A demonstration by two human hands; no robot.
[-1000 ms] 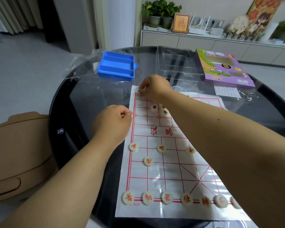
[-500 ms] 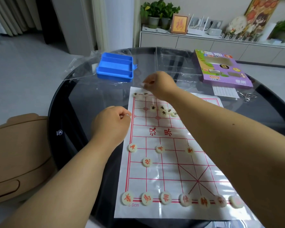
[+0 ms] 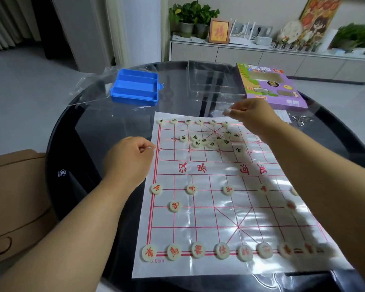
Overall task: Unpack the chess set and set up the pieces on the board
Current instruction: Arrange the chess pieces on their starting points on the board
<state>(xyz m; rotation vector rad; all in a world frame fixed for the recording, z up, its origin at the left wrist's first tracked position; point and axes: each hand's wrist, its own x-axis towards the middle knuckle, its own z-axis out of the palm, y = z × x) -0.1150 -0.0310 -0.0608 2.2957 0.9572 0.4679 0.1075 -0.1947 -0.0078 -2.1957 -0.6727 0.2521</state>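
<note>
my left hand (image 3: 129,160) sat low on my left side, knuckles up, fingers curled in against the palm with the thumb tucked toward the fingertips. whether anything was pinched there i could not tell. the left forearm ran bare from the lower left corner up to that wrist. my right hand (image 3: 253,117) was stretched farther out, raised, palm down, its fingers bent and closed on a small pale piece (image 3: 227,111) at the tips. the right forearm crossed in from the lower right edge, also bare.
</note>
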